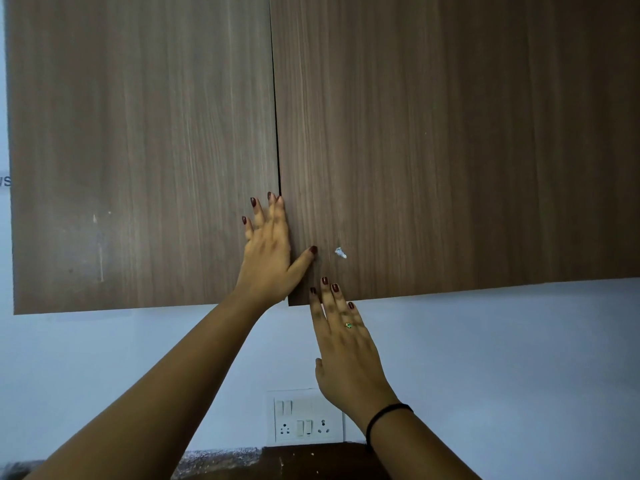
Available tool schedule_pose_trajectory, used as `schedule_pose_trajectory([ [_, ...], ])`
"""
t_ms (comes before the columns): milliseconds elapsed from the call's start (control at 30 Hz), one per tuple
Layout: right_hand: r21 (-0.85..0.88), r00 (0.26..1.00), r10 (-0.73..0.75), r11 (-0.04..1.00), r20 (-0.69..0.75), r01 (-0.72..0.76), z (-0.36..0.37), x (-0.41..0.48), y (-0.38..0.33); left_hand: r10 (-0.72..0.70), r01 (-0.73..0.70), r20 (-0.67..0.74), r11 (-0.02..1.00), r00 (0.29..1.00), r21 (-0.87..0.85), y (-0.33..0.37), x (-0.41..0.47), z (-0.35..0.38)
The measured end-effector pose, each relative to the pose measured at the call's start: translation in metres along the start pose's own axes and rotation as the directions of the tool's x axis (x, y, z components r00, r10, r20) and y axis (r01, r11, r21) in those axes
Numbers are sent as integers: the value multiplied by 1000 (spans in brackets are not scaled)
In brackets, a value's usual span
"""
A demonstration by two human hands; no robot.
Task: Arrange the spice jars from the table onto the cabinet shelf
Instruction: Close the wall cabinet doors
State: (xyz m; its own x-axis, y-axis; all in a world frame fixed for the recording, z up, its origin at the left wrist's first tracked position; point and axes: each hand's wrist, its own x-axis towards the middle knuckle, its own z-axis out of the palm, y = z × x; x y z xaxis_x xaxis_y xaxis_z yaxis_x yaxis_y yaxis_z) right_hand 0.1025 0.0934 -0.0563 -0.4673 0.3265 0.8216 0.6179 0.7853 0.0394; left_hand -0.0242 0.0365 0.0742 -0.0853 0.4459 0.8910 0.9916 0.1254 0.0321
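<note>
Head view: left hand (268, 258) lies flat on cabinet door (450, 150)'s inner edge, and right hand (346, 344) is straight-fingered at its lower edge. The door looks stiff, smooth and handleless, so hook underneath.

Light: dim, cool, even; source out of view. Wall (485, 358) reads bluish grey. Left door (138, 150): pale sheen down its middle. Right door (485, 133): darker toward the right edge. Shadows: soft; a faint band on the wall under the left door, a dark patch on the right door beside the thumb of the left hand (268, 261). Sharpness: good at centre; counter (221, 462) at bottom smeared. Distortion: door edges lean, wide-angle.
</note>
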Motion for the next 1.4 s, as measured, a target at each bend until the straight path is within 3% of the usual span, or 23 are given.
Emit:
schedule_pose_trajectory([
  [267, -24, 998, 58, 998, -4, -58, 20, 15, -12, -3, -5, 41, 984, 999, 177, -17, 12, 15],
  [633, -131, 999, 42, 991, 14, -40, 42, 17, -1, 135, -122, -21, 944, 991, 306, -30, 10, 40],
  [800, -207, 998, 35, 977, -59, -46, 59, 21, 1, 180, -148, -46, 909, 983, 389, -36, 7, 54],
  [1033, -210, 989, 39, 975, -145, -69, 81, 27, 2, 223, -152, -149, 912, 963, 380, -41, 4, 61],
  [1400, -111, 970, 116, 984, -214, -142, 101, 32, -15, 240, -153, -190, 911, 952, 384, -44, 2, 66],
])
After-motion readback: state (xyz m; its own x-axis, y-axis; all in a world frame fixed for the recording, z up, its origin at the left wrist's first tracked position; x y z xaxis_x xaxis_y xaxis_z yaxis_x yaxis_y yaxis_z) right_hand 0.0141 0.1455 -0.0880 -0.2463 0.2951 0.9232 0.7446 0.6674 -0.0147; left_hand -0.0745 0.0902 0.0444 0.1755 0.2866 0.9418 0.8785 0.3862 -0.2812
